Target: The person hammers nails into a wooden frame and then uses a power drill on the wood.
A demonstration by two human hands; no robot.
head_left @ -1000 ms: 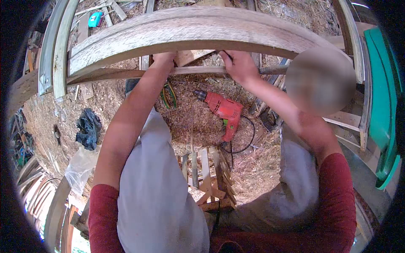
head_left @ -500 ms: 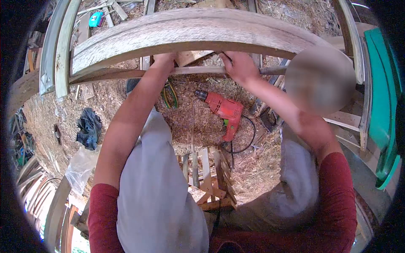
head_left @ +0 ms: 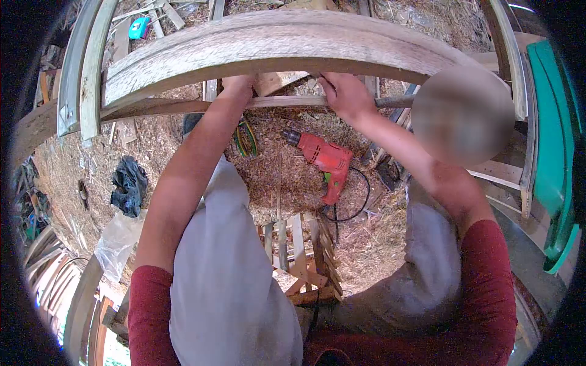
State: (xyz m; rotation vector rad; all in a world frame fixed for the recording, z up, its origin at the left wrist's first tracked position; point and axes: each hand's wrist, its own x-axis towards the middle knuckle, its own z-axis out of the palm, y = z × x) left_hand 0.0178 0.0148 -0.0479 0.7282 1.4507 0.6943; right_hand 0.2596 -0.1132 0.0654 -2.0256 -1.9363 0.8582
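Note:
A broad curved wooden board (head_left: 274, 43) spans the frame in front of me. My left hand (head_left: 239, 80) reaches under its lower edge, and its fingers are hidden behind the board. My right hand (head_left: 348, 97) is also at that edge, its thumb bent and its fingertips out of sight. It looks closed, but what it holds is hidden. Between the two hands a flat piece of wood (head_left: 274, 83) shows behind the board. Just below, a thin wooden rail (head_left: 290, 102) runs across, passing behind my left wrist and close to my right hand.
A red power drill (head_left: 323, 160) with a black cord lies on the shavings-covered ground, near green-and-yellow handled pliers (head_left: 247, 139). A teal tape measure (head_left: 139, 28) lies at upper left. A black plastic bag (head_left: 129, 186) is at left, a green plastic piece (head_left: 552, 152) at right.
My right hand has shifted slightly, with less of a dark gap showing above its thumb. My left hand, the board and the drill stay almost in place.

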